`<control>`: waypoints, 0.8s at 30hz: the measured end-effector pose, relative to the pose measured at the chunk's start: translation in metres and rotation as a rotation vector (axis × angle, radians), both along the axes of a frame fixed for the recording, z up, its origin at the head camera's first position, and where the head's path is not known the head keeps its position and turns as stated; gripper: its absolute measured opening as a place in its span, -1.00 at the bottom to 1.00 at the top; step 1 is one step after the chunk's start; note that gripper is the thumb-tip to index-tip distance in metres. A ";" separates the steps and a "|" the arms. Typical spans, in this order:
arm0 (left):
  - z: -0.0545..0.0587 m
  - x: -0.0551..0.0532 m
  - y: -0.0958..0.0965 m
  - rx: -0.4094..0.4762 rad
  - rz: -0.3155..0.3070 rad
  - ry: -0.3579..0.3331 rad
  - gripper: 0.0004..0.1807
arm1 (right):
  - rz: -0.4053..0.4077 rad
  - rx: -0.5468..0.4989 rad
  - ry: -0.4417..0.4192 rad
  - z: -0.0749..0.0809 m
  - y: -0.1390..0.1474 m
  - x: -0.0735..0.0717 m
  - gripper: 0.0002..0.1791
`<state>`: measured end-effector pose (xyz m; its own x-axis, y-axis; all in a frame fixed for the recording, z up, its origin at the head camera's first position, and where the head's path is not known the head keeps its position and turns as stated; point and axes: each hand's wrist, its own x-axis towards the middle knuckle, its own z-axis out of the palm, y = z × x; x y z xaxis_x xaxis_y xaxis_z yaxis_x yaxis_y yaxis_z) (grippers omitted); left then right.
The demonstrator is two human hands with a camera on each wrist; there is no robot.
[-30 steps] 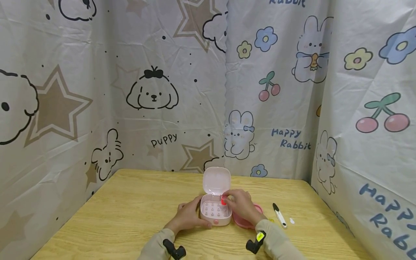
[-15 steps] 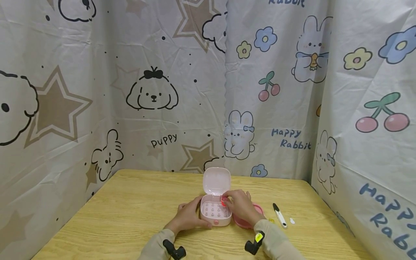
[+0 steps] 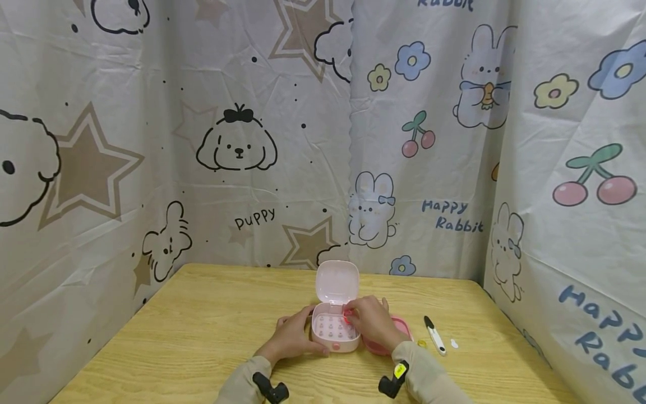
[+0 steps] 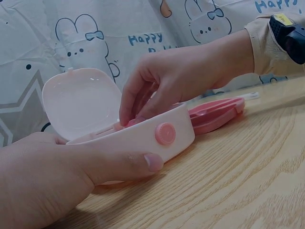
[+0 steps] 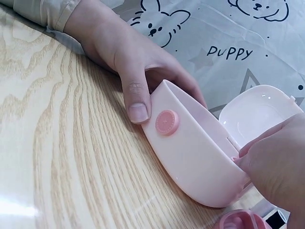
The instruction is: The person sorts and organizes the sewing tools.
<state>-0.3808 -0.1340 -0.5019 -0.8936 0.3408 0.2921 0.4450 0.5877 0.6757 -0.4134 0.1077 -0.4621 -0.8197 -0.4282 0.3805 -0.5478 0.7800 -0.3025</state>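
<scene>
A pale pink box [image 3: 348, 345] stands on the table with its hinged lid [image 3: 337, 280] raised at the back. Rows of small bumps or prints cover the box floor. My left hand [image 3: 290, 335] grips the box's left side, its thumb along the front wall near a round pink button [image 4: 165, 134]. Inside the back right corner, my right hand [image 3: 374, 321] pinches a small red-pink piece [image 3: 347, 317] between thumb and fingers. Those fingers cover most of the piece, so I cannot tell what it is.
Right of the box lies a darker pink, lidded-looking container [image 3: 402, 326], partly under my right wrist. Beyond it are a small yellow piece [image 3: 421, 343], a slim white-and-black tool [image 3: 435, 335] and a small white piece [image 3: 454, 343]. Patterned cloth [image 3: 242, 196] hangs behind the table.
My right hand has dipped slightly, taking the red-pink piece a little lower inside the box. The left hand keeps its grip and the box stays in place.
</scene>
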 end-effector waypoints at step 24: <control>0.000 0.001 0.001 0.008 -0.012 0.012 0.21 | -0.081 -0.004 -0.035 0.004 -0.004 0.003 -0.87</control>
